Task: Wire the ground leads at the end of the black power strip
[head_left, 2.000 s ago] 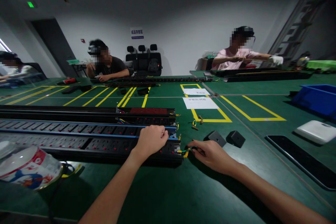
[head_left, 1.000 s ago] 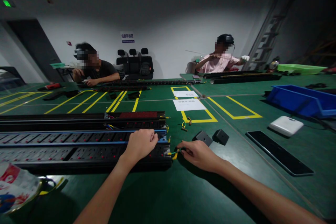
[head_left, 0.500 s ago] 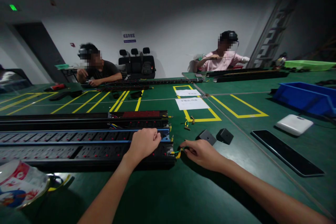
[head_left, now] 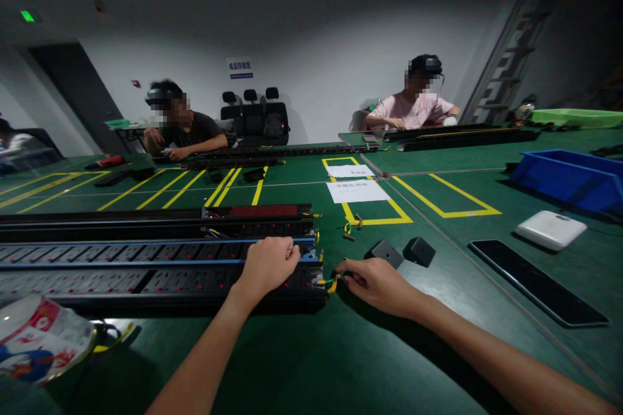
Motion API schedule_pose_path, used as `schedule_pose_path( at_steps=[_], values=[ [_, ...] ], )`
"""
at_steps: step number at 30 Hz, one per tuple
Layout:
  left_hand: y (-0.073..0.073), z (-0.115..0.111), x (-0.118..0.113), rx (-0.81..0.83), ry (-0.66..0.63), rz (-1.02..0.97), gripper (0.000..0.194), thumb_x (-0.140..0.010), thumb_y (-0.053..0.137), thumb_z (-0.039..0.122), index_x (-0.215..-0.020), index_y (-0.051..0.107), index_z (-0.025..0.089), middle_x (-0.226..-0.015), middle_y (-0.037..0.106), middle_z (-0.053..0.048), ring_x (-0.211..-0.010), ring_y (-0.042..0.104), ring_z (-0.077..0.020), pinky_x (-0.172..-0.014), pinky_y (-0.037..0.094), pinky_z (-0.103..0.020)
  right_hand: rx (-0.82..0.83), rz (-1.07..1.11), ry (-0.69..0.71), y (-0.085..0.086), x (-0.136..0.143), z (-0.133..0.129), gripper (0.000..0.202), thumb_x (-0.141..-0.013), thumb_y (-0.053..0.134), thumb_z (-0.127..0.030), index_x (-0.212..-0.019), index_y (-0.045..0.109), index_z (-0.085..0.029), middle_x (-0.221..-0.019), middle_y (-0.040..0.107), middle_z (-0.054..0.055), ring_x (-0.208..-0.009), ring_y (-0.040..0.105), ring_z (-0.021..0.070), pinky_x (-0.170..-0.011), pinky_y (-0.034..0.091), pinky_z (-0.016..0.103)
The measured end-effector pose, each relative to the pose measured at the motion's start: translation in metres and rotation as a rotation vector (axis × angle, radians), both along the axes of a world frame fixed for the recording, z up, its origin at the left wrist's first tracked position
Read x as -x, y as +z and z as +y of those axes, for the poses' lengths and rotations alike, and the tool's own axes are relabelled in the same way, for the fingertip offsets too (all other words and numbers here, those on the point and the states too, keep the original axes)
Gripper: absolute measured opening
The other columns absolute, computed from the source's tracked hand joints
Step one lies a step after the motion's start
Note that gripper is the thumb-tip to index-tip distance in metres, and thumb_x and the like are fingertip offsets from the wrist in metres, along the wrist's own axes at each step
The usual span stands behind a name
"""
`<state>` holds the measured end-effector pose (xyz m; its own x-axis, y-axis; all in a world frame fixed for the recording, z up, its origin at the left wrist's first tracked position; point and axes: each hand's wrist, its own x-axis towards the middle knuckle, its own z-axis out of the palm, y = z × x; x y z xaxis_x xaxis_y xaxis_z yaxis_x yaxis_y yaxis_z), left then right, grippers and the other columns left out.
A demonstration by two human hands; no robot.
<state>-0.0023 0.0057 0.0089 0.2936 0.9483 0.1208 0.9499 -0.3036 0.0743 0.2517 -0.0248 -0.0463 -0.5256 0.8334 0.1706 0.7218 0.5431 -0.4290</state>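
Observation:
My left hand (head_left: 270, 262) lies closed over the right part of the near black power strip (head_left: 195, 279), its fingertips hidden beneath it. This strip carries a row of sockets with small red switches. Off its right end comes a short green-and-yellow ground wire (head_left: 334, 283) with a yellow sleeve. At the free tip of that wire, the thumb and forefinger of my right hand (head_left: 372, 282) are pinched together. Behind the near strip lies another power strip (head_left: 185, 253) with blue edges, parallel to it.
Further strips (head_left: 263, 212) lie behind. Two black end caps (head_left: 419, 251), a phone (head_left: 533, 279), a white case (head_left: 551, 230) and a blue bin (head_left: 569, 178) are on the right. Small wire pieces (head_left: 348, 231) lie beyond my hands. A printed tub (head_left: 43, 340) stands front left. Two people sit opposite.
Both my hands keep nearly the same pose at the strip and wire; the view shifts slightly. Across the table, the person in pink has lowered their hands.

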Motion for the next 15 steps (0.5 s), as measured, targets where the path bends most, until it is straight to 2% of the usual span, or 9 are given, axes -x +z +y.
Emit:
schedule_pose_path(
  at_steps=[15],
  values=[
    [-0.0022,0.001,0.0008,0.011,0.004,-0.01,0.034,-0.096,0.043,0.037,-0.075,0.063,0.02,-0.077,0.07,-0.006,-0.074,0.066,-0.021,-0.068,0.043,-0.03,0.009,-0.015,0.002,-0.003,-0.0008,0.0011,0.029,-0.093,0.05,-0.021,-0.115,0.069,-0.02,-0.07,0.067,0.002,-0.061,0.059,0.0158,-0.06,0.033,0.027]
  ],
)
